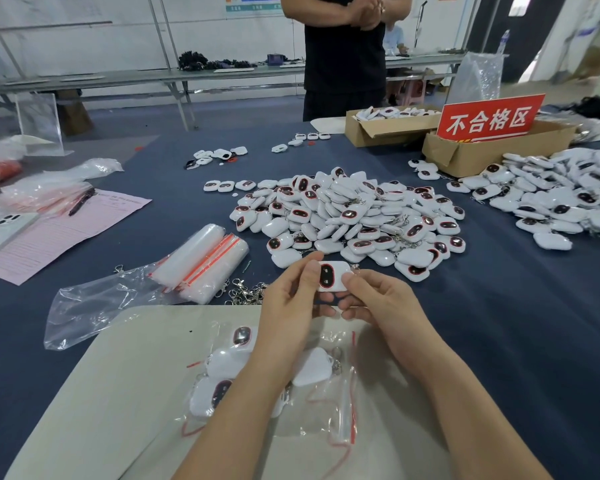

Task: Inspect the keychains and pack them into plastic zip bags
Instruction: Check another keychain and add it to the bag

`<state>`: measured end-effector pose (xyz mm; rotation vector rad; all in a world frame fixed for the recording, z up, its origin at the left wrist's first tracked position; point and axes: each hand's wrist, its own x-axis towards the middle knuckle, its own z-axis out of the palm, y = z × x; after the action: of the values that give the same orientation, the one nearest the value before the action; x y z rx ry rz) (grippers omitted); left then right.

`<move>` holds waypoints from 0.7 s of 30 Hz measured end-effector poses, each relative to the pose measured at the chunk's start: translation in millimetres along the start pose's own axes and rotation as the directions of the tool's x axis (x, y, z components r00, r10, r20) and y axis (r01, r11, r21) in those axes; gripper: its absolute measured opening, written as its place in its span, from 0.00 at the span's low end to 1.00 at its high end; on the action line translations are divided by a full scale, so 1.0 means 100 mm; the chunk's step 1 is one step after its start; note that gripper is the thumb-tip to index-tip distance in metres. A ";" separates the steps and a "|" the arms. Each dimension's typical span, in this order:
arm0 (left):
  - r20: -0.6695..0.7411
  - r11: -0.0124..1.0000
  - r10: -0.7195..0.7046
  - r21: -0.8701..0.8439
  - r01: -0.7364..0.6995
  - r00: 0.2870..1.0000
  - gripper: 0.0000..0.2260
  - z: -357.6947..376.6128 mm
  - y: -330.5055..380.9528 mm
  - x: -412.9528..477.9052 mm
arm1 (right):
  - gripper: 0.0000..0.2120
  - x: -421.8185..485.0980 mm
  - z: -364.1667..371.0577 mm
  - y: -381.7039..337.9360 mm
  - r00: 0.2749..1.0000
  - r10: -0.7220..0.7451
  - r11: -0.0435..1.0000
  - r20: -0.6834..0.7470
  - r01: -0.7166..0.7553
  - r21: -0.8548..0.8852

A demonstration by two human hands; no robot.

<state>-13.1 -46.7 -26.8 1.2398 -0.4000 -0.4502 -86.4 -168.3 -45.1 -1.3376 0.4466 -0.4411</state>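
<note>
Both hands hold one white keychain [331, 277] with a dark red-rimmed window, just above the near edge of a big heap of the same keychains [354, 216]. My left hand [288, 303] pinches its left side. My right hand [378, 299] grips its right side. Below my wrists, several keychains packed in clear zip bags [229, 368] with red seals lie on a beige mat [118, 393]. A stack of empty zip bags [201, 265] lies left of my hands, half inside a larger clear bag.
Another keychain heap [561, 192] fills the right side beside two cardboard boxes [465, 150] and a red sign [489, 117]. Loose metal clasps [246, 292] lie by the mat. A pink form [66, 230], pen and phone [0, 230] lie at left. A person [343, 53] stands across the table.
</note>
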 end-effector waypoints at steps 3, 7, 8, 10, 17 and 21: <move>0.001 0.999 -0.026 -0.026 0.026 1.000 0.09 -0.01 0.02 0.01 | 0.06 0.02 0.01 0.00 1.000 0.009 1.000 -0.024 -0.009 0.003; 0.016 0.999 -0.043 -0.009 0.043 0.999 0.11 -0.01 0.01 0.00 | 0.06 0.03 0.01 0.01 0.998 0.019 0.999 -0.061 -0.021 -0.033; 0.021 0.999 -0.049 -0.008 0.049 0.999 0.11 0.00 0.01 0.00 | 0.06 0.03 0.02 0.01 0.997 0.020 0.999 -0.072 -0.023 -0.045; 0.031 0.998 -0.060 -0.008 0.060 0.998 0.11 0.00 0.01 0.00 | 0.06 0.04 0.02 0.01 0.996 0.017 0.998 -0.090 -0.023 -0.064; 0.045 0.998 -0.056 -0.019 0.057 0.997 0.12 0.00 0.02 0.00 | 0.06 0.04 0.02 0.04 0.995 -0.017 0.998 -0.094 0.011 -0.060; 0.034 0.996 -0.069 -0.062 0.071 0.997 0.11 -0.01 0.00 0.02 | 0.04 0.04 0.02 0.06 0.996 -0.045 0.999 -0.074 0.043 -0.024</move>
<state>-10.7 -46.7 -27.2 1.1892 -0.3678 -0.5389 -82.2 -168.0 -50.6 -1.3579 0.4856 -0.5249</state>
